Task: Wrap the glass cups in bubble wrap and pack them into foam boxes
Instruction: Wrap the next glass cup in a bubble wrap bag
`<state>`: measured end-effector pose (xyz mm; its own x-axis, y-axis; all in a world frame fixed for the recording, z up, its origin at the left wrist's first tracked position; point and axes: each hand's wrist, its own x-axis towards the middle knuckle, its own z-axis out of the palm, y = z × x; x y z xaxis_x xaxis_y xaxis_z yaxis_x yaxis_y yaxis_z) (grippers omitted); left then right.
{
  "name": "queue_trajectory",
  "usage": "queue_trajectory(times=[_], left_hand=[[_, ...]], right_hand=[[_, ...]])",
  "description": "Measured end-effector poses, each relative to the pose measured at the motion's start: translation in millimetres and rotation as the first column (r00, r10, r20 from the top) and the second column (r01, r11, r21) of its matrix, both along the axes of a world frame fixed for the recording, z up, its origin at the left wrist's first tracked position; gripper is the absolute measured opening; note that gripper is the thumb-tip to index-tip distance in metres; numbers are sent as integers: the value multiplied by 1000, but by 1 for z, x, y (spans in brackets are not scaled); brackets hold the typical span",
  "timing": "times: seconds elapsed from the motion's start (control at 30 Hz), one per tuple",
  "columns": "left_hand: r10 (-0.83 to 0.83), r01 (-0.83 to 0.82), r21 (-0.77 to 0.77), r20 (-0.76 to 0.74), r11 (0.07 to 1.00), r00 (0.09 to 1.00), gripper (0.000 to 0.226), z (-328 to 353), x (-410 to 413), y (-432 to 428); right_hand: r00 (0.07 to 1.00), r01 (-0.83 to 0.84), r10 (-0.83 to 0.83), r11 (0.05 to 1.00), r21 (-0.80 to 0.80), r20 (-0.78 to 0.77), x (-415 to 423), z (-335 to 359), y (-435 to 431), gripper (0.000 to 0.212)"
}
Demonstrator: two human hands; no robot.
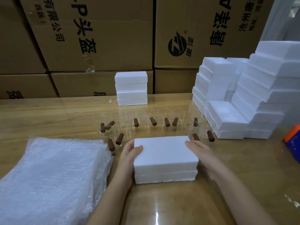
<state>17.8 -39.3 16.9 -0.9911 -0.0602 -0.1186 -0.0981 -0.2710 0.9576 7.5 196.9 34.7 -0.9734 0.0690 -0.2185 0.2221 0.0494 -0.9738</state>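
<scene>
A closed white foam box (164, 158) lies on the wooden table in front of me, lid on its base. My left hand (129, 157) presses its left side with the thumb on the top edge. My right hand (200, 153) lies flat against its right side. Behind the box stand several clear glass cups (121, 134) with brown wooden handles, in a loose row across the table. A thick stack of bubble wrap sheets (53, 174) lies at my left.
Two closed foam boxes (131, 88) are stacked at the back centre. A large pile of foam boxes and lids (243, 101) fills the right side. An orange and blue object (293, 139) sits at the right edge. Cardboard cartons (97, 38) wall off the back.
</scene>
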Motion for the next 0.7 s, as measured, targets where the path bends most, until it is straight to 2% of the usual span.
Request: queue_trajectory(times=[0.1,0.27,0.4,0.53,0.63,0.7], left_hand=[[10,-4,-61,111,998,994,46,1,3,-4],[49,-7,-143,292,990,955,45,7,8,-6],[52,-36,-76,217,996,975,48,12,14,2],[74,-67,-91,77,994,994,74,26,11,8],[82,-84,-47,-33,995,996,76,35,11,9],[87,-86,9,-64,996,994,76,38,11,10]], right_hand=[[1000,-8,7,1000,27,16,1,1,0,16],[1000,5,-5,1000,5,10,4,4,-1,12],[998,58,-59,998,-17,-30,9,4,1,13],[975,115,-135,986,-119,-174,14,5,0,24],[967,58,-114,969,-240,-226,16,8,0,37],[976,-45,-22,954,-296,-216,17,9,2,51]])
